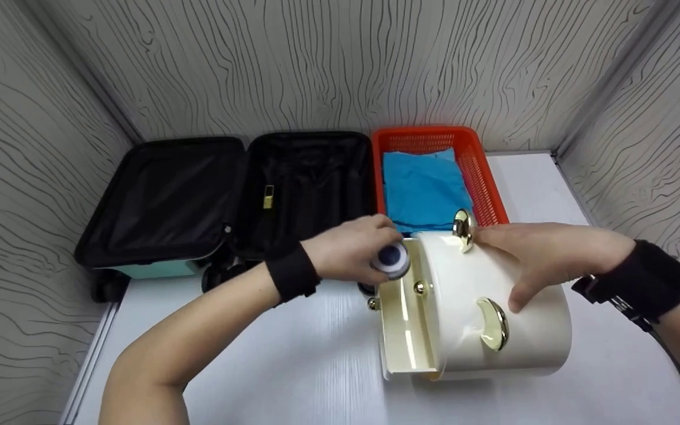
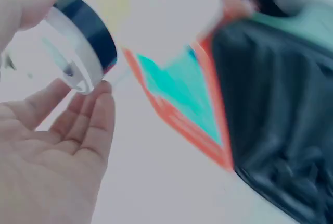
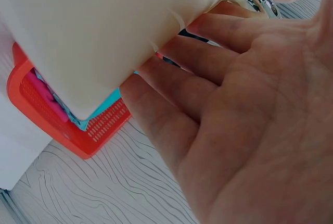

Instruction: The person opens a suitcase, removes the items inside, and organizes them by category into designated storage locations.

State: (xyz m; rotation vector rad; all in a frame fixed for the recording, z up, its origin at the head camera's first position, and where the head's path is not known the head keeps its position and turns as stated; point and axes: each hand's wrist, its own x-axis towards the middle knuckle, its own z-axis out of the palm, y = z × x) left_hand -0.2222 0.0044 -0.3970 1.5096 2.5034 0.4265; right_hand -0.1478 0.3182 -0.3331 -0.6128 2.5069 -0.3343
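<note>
My left hand [image 1: 355,248] pinches a small round jar [image 1: 391,260] between thumb and fingertips. In the left wrist view the jar [image 2: 78,41] has a dark band at one end and a clear, pale body. It is over the pulled-out drawer [image 1: 408,336] of a cream rounded storage box [image 1: 464,313]. Gold legs or handles [image 1: 493,324] stick out of the box's curved side, and small gold knobs [image 1: 420,287] sit at its drawer end. With fingers extended, my right hand [image 1: 552,254] rests on the box; the right wrist view shows its fingers [image 3: 171,86] straight against the cream surface.
An open black-lined suitcase [image 1: 175,200] lies at the back left, its turquoise shell showing below. Right of it stands a red plastic basket [image 1: 484,183] with folded blue cloth [image 1: 425,189]. Patterned wall panels [image 1: 316,65] enclose the white table [image 1: 293,360].
</note>
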